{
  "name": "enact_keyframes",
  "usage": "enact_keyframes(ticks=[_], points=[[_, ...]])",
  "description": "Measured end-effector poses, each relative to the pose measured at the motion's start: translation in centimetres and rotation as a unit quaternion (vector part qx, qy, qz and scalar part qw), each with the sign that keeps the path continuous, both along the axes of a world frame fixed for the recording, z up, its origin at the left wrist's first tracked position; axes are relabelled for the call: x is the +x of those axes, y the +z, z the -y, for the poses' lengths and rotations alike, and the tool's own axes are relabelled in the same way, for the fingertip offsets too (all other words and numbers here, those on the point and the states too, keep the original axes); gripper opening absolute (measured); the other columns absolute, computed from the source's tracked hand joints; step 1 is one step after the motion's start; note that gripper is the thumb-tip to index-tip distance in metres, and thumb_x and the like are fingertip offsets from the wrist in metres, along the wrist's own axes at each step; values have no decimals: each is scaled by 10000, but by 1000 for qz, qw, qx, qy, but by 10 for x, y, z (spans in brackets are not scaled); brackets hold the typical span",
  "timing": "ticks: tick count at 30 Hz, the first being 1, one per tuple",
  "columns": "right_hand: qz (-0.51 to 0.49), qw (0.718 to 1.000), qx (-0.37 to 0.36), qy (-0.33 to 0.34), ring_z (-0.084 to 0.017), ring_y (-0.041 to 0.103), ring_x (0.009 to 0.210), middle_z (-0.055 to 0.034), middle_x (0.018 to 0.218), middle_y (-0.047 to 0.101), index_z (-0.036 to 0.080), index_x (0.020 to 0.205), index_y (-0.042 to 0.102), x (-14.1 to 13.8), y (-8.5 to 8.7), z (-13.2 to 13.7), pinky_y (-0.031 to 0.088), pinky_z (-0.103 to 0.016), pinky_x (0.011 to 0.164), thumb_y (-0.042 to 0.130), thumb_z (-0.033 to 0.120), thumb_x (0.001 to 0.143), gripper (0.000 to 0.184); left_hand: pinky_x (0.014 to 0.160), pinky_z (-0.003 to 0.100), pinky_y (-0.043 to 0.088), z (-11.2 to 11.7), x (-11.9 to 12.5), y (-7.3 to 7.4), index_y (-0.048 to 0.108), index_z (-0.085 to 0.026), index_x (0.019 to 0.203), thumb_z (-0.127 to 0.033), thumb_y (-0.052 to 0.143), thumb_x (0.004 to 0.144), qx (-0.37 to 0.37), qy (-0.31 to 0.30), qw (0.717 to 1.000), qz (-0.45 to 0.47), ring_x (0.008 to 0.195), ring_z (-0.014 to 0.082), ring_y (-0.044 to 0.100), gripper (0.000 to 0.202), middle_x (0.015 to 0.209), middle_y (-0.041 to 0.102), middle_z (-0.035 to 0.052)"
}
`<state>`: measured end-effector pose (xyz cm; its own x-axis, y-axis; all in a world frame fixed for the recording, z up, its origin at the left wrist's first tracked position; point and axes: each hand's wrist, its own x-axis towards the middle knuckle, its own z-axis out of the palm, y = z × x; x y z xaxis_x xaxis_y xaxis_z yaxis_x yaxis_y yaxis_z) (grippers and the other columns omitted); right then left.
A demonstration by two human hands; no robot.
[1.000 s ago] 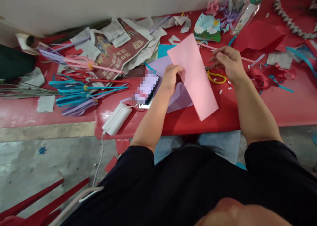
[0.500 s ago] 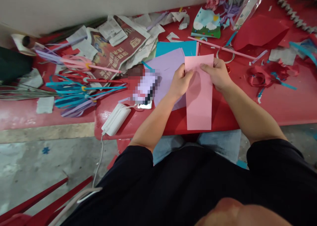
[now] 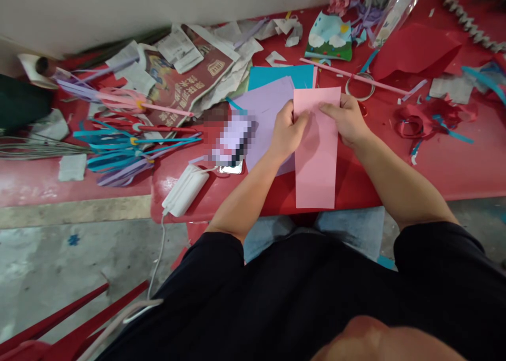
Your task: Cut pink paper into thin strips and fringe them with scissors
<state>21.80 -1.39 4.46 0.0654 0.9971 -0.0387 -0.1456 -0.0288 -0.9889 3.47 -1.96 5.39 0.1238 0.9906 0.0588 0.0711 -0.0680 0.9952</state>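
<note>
Between my two hands hangs a long pink paper sheet point(image 3: 316, 161), upright, its lower end close to the table's front edge. My left hand point(image 3: 289, 132) grips its left side, thumb across the front. On the right side, my right hand point(image 3: 348, 119) pinches the sheet near the top, thumb pressed on its face. The fingers of both hands are mostly hidden behind the paper. Purple paper sheets point(image 3: 261, 100) lie on the table behind my left hand, overlapping a blue sheet point(image 3: 282, 76).
A phone point(image 3: 234, 137) and a white power bank point(image 3: 185, 191) with a cable lie left. Beyond are blue paper-strip bundles point(image 3: 110, 150) and newspaper point(image 3: 185, 81). A pink stick point(image 3: 359, 78), a tape ring point(image 3: 360, 87), red scraps point(image 3: 415, 121) and a plastic bottle point(image 3: 395, 16) are right and behind.
The pink sheet's lower end has swung slightly left. Both hands keep their hold in nearly the same place.
</note>
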Motion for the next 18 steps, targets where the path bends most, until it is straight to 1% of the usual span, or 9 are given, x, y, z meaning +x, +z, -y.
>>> enact_keyframes(ticks=[1, 3, 5, 7, 9, 12, 16, 18], points=[[-5, 1000, -2, 2, -352, 832, 990, -29, 911, 833, 324, 861, 788, 0, 0, 0, 735, -611, 1002, 1019, 624, 717, 406, 942, 364, 588, 1, 1, 1, 705, -243, 1015, -145, 785, 1070, -19, 5, 1000, 8, 1023, 262, 741, 138, 999, 737, 14], [-11, 1000, -4, -3, -336, 832, 957, -33, 923, 828, 323, 875, 793, 1, 0, -1, 734, -598, 1004, 1024, 576, 726, 374, 924, 360, 592, 2, 2, 5, 707, -249, 1098, -129, 835, 1022, -64, 14, 997, 28, 991, 255, 753, 191, 983, 729, 5], [-8, 1000, -8, -15, -337, 832, 998, -31, 939, 818, 328, 899, 768, 1, 0, -1, 736, -592, 998, 1036, 545, 721, 388, 883, 352, 593, 5, 4, 9, 689, -274, 1241, -113, 861, 993, -103, 21, 994, 43, 920, 242, 755, 343, 919, 699, -16], [-2, 999, -17, -27, -347, 827, 1057, -25, 942, 809, 327, 918, 733, 1, -1, -1, 738, -595, 978, 1035, 528, 721, 413, 845, 343, 590, 7, 4, 13, 657, -297, 1358, -108, 872, 983, -120, 24, 991, 48, 858, 229, 746, 471, 855, 660, -37], [0, 999, -21, -30, -355, 824, 1072, -30, 947, 810, 315, 928, 728, -1, -1, -1, 735, -602, 969, 1019, 505, 730, 400, 829, 335, 588, 8, 4, 12, 646, -305, 1408, -121, 882, 986, -116, 25, 992, 47, 842, 222, 743, 517, 839, 647, -43], [-2, 1000, -15, -20, -358, 822, 1050, -49, 970, 819, 298, 909, 734, -1, -2, -1, 726, -608, 982, 995, 473, 737, 358, 817, 330, 590, 5, 3, 2, 642, -305, 1424, -158, 862, 1032, -76, 13, 996, 40, 850, 221, 748, 473, 873, 665, -32], [25, 1000, -14, -4, -365, 818, 1090, -63, 975, 808, 290, 947, 740, 1, -5, -2, 718, -606, 1013, 991, 485, 768, 365, 803, 356, 609, -6, 3, -23, 606, -307, 1441, -192, 785, 1113, 13, -5, 1000, 0, 866, 223, 747, 391, 960, 715, -3], [38, 999, -9, 7, -370, 818, 1095, -70, 987, 814, 284, 967, 751, 3, -7, -4, 713, -613, 1022, 996, 515, 774, 388, 820, 383, 630, -12, 2, -34, 589, -312, 1460, -228, 760, 1143, 53, -12, 998, -23, 907, 235, 760, 370, 1048, 751, 24]])
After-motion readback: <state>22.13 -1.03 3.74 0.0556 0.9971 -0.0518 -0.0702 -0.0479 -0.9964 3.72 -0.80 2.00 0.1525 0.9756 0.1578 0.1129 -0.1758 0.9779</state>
